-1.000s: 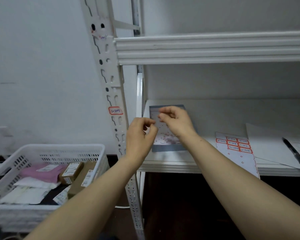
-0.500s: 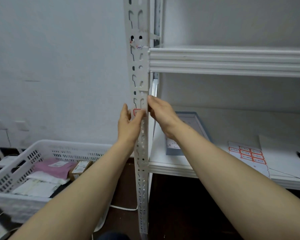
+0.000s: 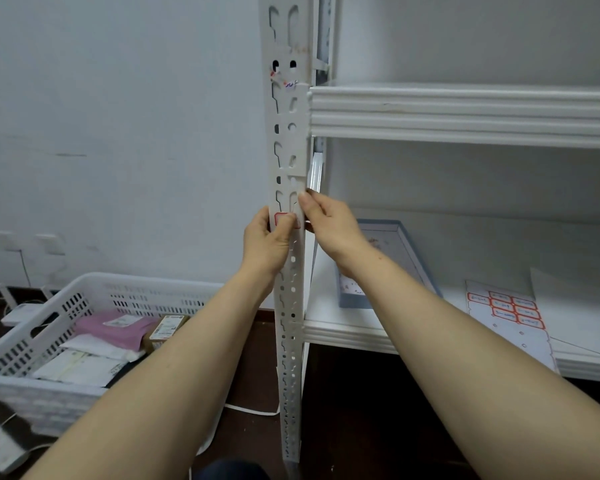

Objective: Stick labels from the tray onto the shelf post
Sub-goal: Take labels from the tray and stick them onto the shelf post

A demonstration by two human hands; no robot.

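Label [image 3: 280,218], the red-bordered one, lies crosswise on the front face of the upright shelf post [image 3: 290,306]. Only the head view to go on. Left grip [image 3: 265,239] is closed round the post's left edge, thumb right on the label. Right grip [image 3: 328,225] pinches the right edge just above it. Left's nearer, so smoothing sideways is probably its job. The thumb hides the label's right end, so it's maybe not flat. Tray [image 3: 381,224] sits on the shelf [image 3: 343,329] behind.

The left hand [image 3: 265,237] grips the shelf post [image 3: 290,157] from the left, thumb across its near face. The right hand [image 3: 329,225], just higher, pinches the post's right edge with curled fingers.
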